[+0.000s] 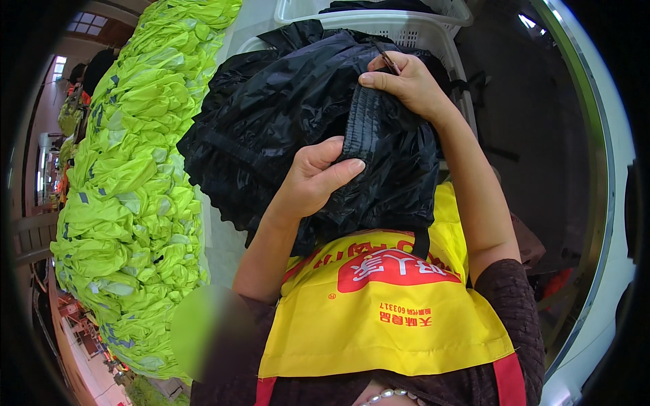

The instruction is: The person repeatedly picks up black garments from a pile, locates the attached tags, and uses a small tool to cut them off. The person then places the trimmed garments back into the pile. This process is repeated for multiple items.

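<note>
A black, shiny garment [271, 115] with a gathered elastic waistband [362, 125] lies bunched over my lap and the basket in front of me. My left hand [318, 176] pinches the lower end of the band between thumb and fingers. Higher up and to the right, my right hand [406, 81] grips the band's upper end. A thin, dark reddish tool, like small thread snips [390, 63], pokes out between the right hand's fingers; most of it is hidden in the palm. Between my hands the band is stretched out straight.
White perforated plastic baskets [443, 44] stand beyond the garment, with dark cloth in the far one. A long heap of neon yellow-green garments [135, 203] with grey strips runs along the left. A yellow apron [386, 325] covers my front. Dark floor [535, 122] lies at right.
</note>
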A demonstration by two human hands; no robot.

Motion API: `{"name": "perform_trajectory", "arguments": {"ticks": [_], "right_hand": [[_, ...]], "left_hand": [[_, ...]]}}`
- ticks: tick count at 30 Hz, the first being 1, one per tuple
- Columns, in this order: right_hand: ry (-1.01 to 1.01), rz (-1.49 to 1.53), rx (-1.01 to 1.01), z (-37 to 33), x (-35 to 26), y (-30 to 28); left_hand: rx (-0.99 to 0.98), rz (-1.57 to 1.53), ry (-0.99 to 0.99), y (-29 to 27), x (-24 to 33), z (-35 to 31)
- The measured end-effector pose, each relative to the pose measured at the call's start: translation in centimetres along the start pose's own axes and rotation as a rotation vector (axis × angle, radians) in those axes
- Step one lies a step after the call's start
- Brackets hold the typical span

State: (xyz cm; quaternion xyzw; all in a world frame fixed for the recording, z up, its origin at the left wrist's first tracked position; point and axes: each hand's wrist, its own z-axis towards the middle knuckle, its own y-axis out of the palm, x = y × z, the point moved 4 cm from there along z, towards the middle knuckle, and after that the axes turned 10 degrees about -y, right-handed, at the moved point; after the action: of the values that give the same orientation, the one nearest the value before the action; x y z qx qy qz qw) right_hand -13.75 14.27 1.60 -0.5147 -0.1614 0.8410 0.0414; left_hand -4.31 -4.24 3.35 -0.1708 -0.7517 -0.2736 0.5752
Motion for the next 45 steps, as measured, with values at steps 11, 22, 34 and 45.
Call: {"name": "perform_trajectory", "arguments": {"ticks": [11,22,34,45], "right_hand": [[-0.706,0.355,0.020,-3.8,-11.2,10.2],[-0.374,0.447,-0.677,-12.4,-7.1,15.3],[0.686,0.394,0.437,-17.2,20.1,1.6],[0.390,0.355,0.215,-12.1,9.1,15.2]], "left_hand": [[0.503,0.179,0.432,-10.7,8.9,-3.0],[0.120,1.819,-0.044,-1.2,-2.6,9.3],[0.463,1.379,-0.072,-7.2,-3.6,1.3],[0.401,1.512,-0.322,-20.8,0.7,2.6]]}}
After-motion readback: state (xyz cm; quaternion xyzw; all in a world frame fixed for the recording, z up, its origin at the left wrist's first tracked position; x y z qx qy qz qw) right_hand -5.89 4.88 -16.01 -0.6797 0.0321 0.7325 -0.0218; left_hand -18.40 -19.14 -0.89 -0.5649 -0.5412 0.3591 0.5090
